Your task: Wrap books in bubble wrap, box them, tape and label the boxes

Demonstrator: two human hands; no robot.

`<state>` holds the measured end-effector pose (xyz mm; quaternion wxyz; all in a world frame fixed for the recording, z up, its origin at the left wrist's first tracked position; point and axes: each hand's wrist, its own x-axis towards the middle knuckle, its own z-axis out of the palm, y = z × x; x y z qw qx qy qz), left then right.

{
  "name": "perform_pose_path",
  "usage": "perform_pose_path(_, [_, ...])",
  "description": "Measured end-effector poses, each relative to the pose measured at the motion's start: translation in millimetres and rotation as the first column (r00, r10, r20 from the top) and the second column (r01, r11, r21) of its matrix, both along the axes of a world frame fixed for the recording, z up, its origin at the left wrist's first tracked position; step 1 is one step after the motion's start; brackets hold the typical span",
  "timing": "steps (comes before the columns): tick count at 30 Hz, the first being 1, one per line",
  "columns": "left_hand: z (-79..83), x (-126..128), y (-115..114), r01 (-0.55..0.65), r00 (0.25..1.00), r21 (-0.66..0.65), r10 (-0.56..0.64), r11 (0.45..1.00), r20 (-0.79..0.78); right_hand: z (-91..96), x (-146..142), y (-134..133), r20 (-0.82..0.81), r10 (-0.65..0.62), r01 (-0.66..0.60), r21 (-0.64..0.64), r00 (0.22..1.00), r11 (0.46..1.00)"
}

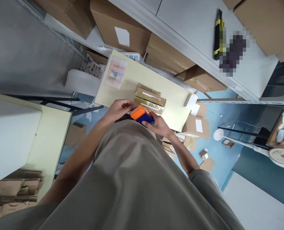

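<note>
A small orange and dark blue box is held close to my body, at the near edge of the pale table. My right hand grips its right end, with the thumb across the blue side. At the orange end, the bent fingers and thumb of my left hand pinch at the box's edge; exactly what the fingertips hold is too small to make out. Just beyond the box, taped brown cartons lie on the table. A printed sheet in a clear sleeve lies at the table's left end.
Brown boxes line the shelf behind the table. A yellow and black utility knife lies on the upper white shelf. A white bin stands left. Cartons and a white fan are at right.
</note>
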<state>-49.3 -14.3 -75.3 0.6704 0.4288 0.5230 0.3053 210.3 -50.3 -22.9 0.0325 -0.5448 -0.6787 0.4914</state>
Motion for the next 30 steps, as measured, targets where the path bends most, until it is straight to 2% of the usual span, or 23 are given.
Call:
perform_pose_path(3, [-21.9,7.9,-4.1,-0.125,0.991,-0.114,0.130,0.986,0.039,13.1,-7.2,18.3,0.046,0.006,-0.003,-0.072,0.999,0.997])
perform_pose_path(6, [-29.8,12.9,-3.8,-0.198,0.974,-0.185,0.214,0.963,0.069,35.5,-10.3,43.0,0.117,0.098,-0.081,-0.143,0.988,0.986])
perform_pose_path(10, [-33.8,7.3,12.4,-0.232,0.962,-0.149,0.250,0.961,0.110,75.6,-4.7,77.4,0.269,0.200,-0.127,-0.268,0.942,0.955])
perform_pose_path(14, [-55.9,-5.4,35.3,-0.277,0.951,-0.108,0.288,0.955,0.115,100.8,-2.0,104.2,0.424,0.218,-0.086,-0.310,0.879,0.947])
perform_pose_path(17, [-82.0,-7.4,46.4,-0.268,0.949,-0.161,0.289,0.950,0.123,100.0,-9.4,119.8,0.425,0.234,-0.075,-0.359,0.875,0.931])
perform_pose_path(20, [-104.1,-2.7,52.5,-0.276,0.943,-0.222,0.308,0.935,0.127,89.5,-18.9,133.5,0.397,0.215,-0.028,-0.427,0.892,0.904])
perform_pose_path(24, [-122.0,5.9,54.9,-0.284,0.931,-0.305,0.337,0.909,0.140,74.8,-26.1,146.2,0.426,0.193,0.050,-0.496,0.884,0.867])
perform_pose_path(30, [-144.7,18.9,51.8,-0.271,0.941,-0.374,0.326,0.887,0.089,57.9,-35.1,150.4,0.533,0.214,0.075,-0.468,0.818,0.880])
